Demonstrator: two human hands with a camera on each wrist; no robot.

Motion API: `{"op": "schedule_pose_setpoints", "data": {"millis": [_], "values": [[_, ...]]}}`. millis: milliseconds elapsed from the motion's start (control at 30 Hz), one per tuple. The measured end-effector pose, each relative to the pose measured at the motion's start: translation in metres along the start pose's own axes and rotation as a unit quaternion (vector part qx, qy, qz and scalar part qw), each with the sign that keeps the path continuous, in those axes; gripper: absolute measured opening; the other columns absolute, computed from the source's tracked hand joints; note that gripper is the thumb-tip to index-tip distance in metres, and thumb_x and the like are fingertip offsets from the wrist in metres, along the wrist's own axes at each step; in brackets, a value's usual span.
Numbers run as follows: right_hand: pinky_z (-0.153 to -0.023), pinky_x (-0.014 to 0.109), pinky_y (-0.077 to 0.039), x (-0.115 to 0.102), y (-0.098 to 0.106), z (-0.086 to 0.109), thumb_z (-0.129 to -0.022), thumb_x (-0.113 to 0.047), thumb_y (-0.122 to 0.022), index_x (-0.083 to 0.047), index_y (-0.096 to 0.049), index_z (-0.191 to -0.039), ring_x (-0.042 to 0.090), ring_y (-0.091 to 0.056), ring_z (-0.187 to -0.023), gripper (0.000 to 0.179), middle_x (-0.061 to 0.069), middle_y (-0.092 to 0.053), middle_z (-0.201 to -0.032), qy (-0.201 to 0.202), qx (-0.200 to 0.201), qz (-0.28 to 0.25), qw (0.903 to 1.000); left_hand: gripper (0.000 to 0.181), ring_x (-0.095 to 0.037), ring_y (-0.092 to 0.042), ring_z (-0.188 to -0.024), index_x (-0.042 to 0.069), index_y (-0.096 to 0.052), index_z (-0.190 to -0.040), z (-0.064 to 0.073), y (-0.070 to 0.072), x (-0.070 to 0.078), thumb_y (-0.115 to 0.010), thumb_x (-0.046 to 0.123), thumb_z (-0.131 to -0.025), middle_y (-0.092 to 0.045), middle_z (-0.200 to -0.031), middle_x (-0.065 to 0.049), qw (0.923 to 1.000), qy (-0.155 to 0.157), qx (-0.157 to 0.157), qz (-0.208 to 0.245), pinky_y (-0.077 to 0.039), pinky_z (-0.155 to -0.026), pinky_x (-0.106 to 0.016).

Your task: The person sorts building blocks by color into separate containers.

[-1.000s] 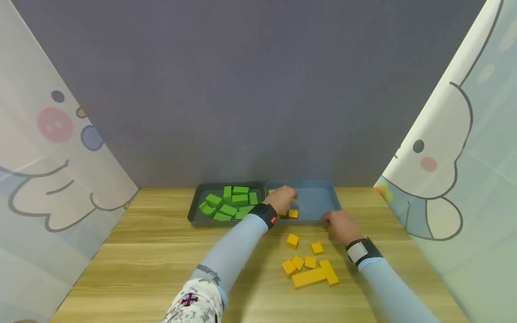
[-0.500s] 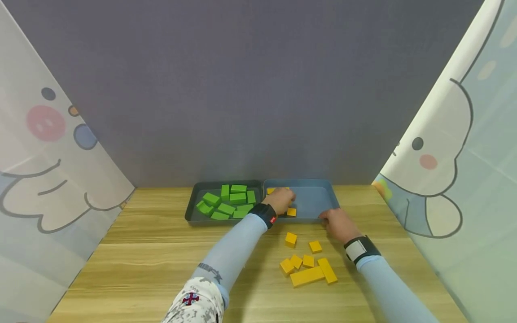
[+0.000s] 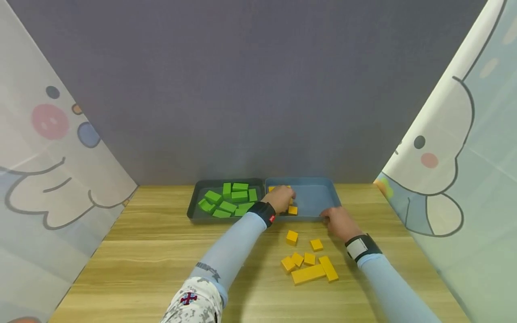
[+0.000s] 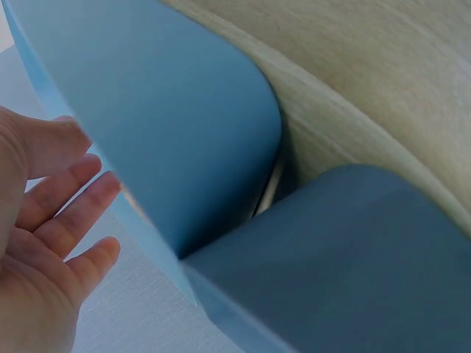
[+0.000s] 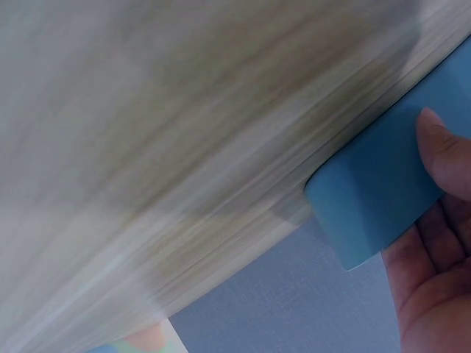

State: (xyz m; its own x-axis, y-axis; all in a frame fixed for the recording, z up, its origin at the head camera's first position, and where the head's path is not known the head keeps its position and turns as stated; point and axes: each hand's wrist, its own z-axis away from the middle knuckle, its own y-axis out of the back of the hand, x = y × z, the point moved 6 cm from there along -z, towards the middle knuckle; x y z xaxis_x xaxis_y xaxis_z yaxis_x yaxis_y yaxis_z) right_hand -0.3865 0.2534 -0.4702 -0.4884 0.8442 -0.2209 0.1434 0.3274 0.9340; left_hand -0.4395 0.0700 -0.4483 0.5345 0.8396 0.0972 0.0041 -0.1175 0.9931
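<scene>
Over the left part of the blue tray (image 3: 317, 199), my left hand (image 3: 279, 198) reaches down among yellow blocks (image 3: 292, 210). In the left wrist view the left hand (image 4: 44, 220) has its thumb and fingertips partly behind the tray wall (image 4: 162, 110); I cannot tell whether it pinches a block there. My right hand (image 3: 341, 223) holds the tray's front right edge. In the right wrist view the right hand's thumb (image 5: 445, 151) presses the outer face of the tray wall (image 5: 375, 184), with the fingers on the inner side.
A dark tray (image 3: 193, 211) with several green blocks (image 3: 239, 196) stands against the blue tray's left side. In front, on the wooden table (image 3: 161, 260), lie loose yellow cubes (image 3: 292, 237) and two long yellow blocks (image 3: 308, 274). A grey wall (image 3: 258, 89) rises behind.
My left hand shifts slightly within the blue tray, over the yellow blocks. The right hand keeps its hold on the edge. The loose blocks stay put; the head view sways a little.
</scene>
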Motion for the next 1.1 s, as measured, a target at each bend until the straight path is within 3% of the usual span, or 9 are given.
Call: {"op": "schedule_pose_setpoints", "data": {"millis": [167,400,567,700,933,1100], "values": [[-0.082,0.049,-0.064,0.005,-0.002,-0.003,-0.08,0.016,-0.068,-0.002,-0.082,-0.095,0.029,-0.076,-0.089,0.027,0.013,-0.08,-0.096,-0.003,-0.008,-0.01,0.9999,0.033,-0.017,-0.072,-0.113,0.015,-0.075,-0.128,0.003,0.009,0.0,-0.072,0.006,-0.096,-0.077,-0.125,-0.001,0.9999,-0.01,0.008,-0.001,-0.06,-0.1,-0.03],[-0.082,0.05,-0.064,0.011,0.0,-0.009,-0.078,0.017,-0.066,0.0,-0.081,-0.095,0.03,-0.075,-0.087,0.028,0.015,-0.08,-0.095,0.002,-0.012,-0.007,0.9999,0.031,-0.017,-0.071,-0.118,0.014,-0.073,-0.13,0.016,0.032,-0.002,-0.07,0.01,-0.099,-0.075,-0.128,0.0,0.9987,-0.033,0.035,-0.015,-0.058,-0.104,-0.03],[-0.081,0.05,-0.064,0.016,0.0,-0.015,-0.078,0.017,-0.067,0.0,-0.081,-0.094,0.029,-0.075,-0.087,0.027,0.015,-0.08,-0.095,0.014,-0.008,-0.008,0.9998,0.028,-0.015,-0.072,-0.114,0.015,-0.075,-0.127,0.035,0.045,-0.004,-0.07,0.014,-0.1,-0.076,-0.124,0.001,0.9961,-0.051,0.065,-0.031,-0.058,-0.102,-0.03],[-0.082,0.051,-0.064,0.019,0.001,-0.018,-0.078,0.016,-0.07,0.001,-0.08,-0.094,0.034,-0.076,-0.089,0.024,0.017,-0.08,-0.096,0.028,-0.007,-0.006,0.9996,0.029,-0.017,-0.071,-0.115,0.015,-0.074,-0.128,0.057,0.05,-0.006,-0.066,0.008,-0.101,-0.075,-0.126,0.0,0.9962,-0.051,0.071,-0.005,-0.058,-0.105,-0.033],[-0.081,0.051,-0.063,0.023,0.003,-0.019,-0.078,0.014,-0.072,-0.001,-0.08,-0.092,0.031,-0.075,-0.085,0.021,0.014,-0.08,-0.093,0.04,-0.023,-0.002,0.9989,0.025,-0.016,-0.073,-0.106,0.012,-0.074,-0.123,0.101,0.033,-0.015,-0.071,0.011,-0.098,-0.075,-0.119,-0.002,0.9929,-0.054,0.097,0.042,-0.061,-0.093,-0.029],[-0.08,0.051,-0.063,0.022,0.003,-0.022,-0.08,0.011,-0.072,-0.001,-0.08,-0.092,0.03,-0.074,-0.085,0.018,0.014,-0.079,-0.093,0.041,-0.047,-0.006,0.9981,0.031,-0.017,-0.072,-0.11,0.01,-0.073,-0.125,0.124,0.014,-0.018,-0.069,0.004,-0.095,-0.075,-0.122,-0.003,0.9931,-0.046,0.092,0.056,-0.061,-0.097,-0.03]]}}
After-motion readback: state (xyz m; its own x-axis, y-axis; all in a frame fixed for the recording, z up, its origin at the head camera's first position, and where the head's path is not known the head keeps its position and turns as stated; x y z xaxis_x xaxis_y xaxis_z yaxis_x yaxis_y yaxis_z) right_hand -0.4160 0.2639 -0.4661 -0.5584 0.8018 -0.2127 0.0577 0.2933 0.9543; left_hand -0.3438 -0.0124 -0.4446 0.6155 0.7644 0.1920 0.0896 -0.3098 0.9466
